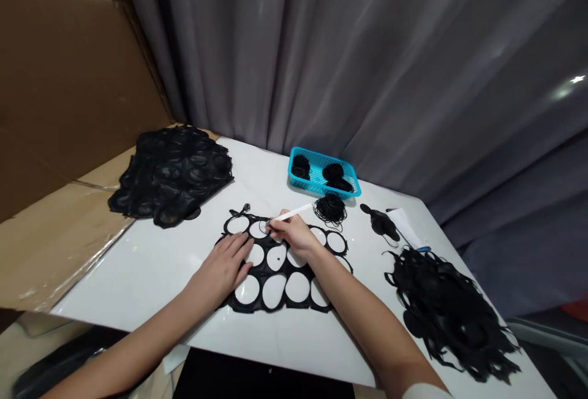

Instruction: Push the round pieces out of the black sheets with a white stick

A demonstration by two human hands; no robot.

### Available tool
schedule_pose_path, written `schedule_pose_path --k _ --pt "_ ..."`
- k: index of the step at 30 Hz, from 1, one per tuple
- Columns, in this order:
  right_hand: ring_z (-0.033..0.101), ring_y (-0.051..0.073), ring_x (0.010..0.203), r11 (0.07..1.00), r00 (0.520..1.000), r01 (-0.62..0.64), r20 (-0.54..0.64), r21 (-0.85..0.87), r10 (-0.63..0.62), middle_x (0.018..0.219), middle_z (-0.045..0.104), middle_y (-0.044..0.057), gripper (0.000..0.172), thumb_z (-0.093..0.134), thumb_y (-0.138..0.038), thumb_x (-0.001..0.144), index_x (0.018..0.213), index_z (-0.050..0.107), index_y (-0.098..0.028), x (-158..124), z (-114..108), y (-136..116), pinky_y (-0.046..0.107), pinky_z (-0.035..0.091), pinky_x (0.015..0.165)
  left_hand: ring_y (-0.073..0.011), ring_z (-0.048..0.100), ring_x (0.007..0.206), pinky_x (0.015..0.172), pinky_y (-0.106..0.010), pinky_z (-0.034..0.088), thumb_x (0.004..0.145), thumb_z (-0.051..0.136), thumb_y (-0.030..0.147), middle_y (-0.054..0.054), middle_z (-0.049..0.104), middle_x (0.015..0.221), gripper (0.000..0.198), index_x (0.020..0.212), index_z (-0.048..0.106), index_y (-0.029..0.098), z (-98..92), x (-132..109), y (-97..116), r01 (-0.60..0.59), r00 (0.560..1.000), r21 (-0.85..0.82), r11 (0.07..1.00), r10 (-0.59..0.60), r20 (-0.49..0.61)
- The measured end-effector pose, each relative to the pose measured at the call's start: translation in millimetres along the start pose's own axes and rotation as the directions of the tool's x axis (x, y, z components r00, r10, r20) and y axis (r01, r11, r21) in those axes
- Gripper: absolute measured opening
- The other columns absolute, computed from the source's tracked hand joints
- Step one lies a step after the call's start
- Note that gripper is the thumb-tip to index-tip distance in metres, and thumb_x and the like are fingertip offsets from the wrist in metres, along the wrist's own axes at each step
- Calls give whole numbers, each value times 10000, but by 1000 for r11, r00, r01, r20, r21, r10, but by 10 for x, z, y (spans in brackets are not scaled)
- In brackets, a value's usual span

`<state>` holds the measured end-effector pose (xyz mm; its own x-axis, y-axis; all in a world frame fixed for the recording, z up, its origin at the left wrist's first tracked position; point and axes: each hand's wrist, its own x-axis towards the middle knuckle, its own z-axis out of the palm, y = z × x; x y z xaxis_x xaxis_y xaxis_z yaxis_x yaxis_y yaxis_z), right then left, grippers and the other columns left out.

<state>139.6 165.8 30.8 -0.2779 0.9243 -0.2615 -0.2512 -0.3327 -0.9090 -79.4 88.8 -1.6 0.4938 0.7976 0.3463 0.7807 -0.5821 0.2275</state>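
A thin black sheet with rows of round holes lies flat on the white table. My left hand rests on its left part, fingers spread. Pinched in my right hand is a slim white-handled tool, its tip down at a hole in the top row. The exact shape of the tip is too small to make out. A small black curled scrap lies at the sheet's top left corner. Just beyond my right hand sits a bundle of thin black rings.
Behind the bundle, a blue basket holds black coils. A pile of black sheets sits at the left beside cardboard. At the right are black scraps, a small black piece and a white strip. Grey curtain hangs behind.
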Motion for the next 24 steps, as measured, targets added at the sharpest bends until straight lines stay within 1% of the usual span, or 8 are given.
schedule_pose_path --k 2,4,7,11,15,18,21,24 --pt "616 119 638 978 998 56 14 -201 -54 709 672 -8 318 821 -314 665 682 525 -197 -36 78 56 219 479 553 -327 535 1336 1117 -528 423 1025 437 381 -150 597 1426 441 1373 591 158 19 -14 8 2 1000 -2 1000 -2 -11" --pt "579 118 639 924 993 119 51 -363 -107 738 668 -17 256 766 -306 710 696 532 -202 -80 116 79 234 460 578 -321 530 1345 1130 -524 410 1023 447 362 -140 603 1425 436 1382 587 157 21 -17 18 5 1000 -11 1000 -5 -12" --pt "558 129 643 858 986 167 92 -486 -140 738 660 -28 213 695 -293 768 708 505 -217 -131 119 74 255 440 616 -318 527 1351 1140 -519 397 1019 455 353 -134 604 1428 439 1394 581 160 19 -15 32 10 1000 -25 1000 -10 -10" --pt "598 165 746 762 975 223 122 -608 -188 802 692 -6 179 662 -285 804 715 520 -223 -143 101 62 286 440 706 -322 527 1351 1142 -517 389 1021 451 338 -146 606 1425 441 1393 585 142 31 -15 43 5 1000 -24 1000 -5 -9" --pt "594 170 760 678 955 295 195 -673 -223 868 703 11 119 646 -274 831 748 581 -219 -129 101 91 297 432 724 -327 531 1345 1141 -522 385 1020 447 332 -158 603 1426 441 1385 593 133 51 -20 49 14 1000 -15 1000 -14 -9" --pt "597 171 756 658 949 314 210 -685 -235 875 702 15 101 637 -267 847 767 596 -219 -135 103 116 294 433 708 -326 535 1339 1138 -516 388 1017 450 335 -154 598 1432 442 1383 594 133 59 -21 48 7 1000 -3 1000 -7 -16" --pt "617 180 790 632 933 357 241 -687 -266 859 696 17 112 629 -258 861 763 598 -215 -149 99 131 296 447 732 -322 545 1326 1118 -504 409 1026 431 337 -157 602 1426 451 1383 589 112 62 -20 49 -19 999 58 998 21 -26" --pt "630 181 797 634 925 378 245 -675 -290 849 696 18 129 632 -254 867 753 591 -210 -140 87 140 291 456 730 -313 548 1321 1109 -501 418 1028 425 325 -151 605 1424 445 1384 584 111 67 -21 50 -27 999 81 996 31 -38"
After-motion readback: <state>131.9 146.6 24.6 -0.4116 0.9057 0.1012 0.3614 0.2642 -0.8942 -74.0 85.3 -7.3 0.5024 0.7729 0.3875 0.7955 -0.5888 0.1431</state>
